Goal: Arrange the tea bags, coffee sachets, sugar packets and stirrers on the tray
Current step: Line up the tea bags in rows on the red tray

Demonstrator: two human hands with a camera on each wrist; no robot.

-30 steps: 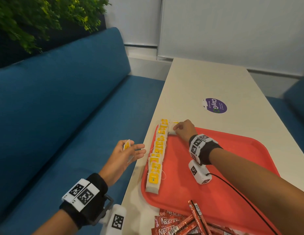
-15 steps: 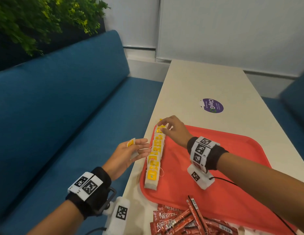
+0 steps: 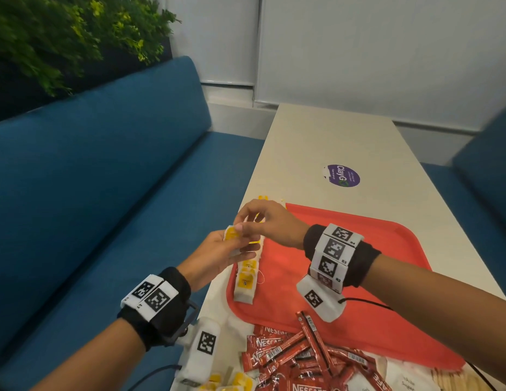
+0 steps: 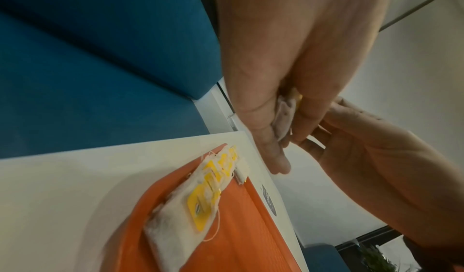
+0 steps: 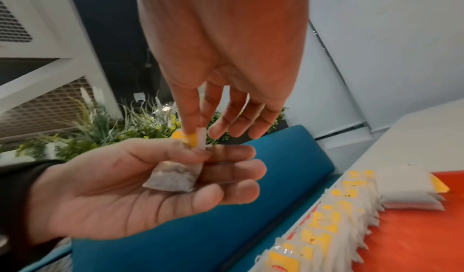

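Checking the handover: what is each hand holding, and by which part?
One tea bag: left hand cradles its pouch, right hand pinches its yellow tag.

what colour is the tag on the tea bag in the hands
Yellow; the tea bag's tag shows best in the right wrist view.

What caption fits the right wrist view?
Right hand pinches a tea bag from the left hand, beside the tray's row.

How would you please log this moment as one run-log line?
left hand: holds tea bag | right hand: pinches its yellow tag | row of tea bags: on tray
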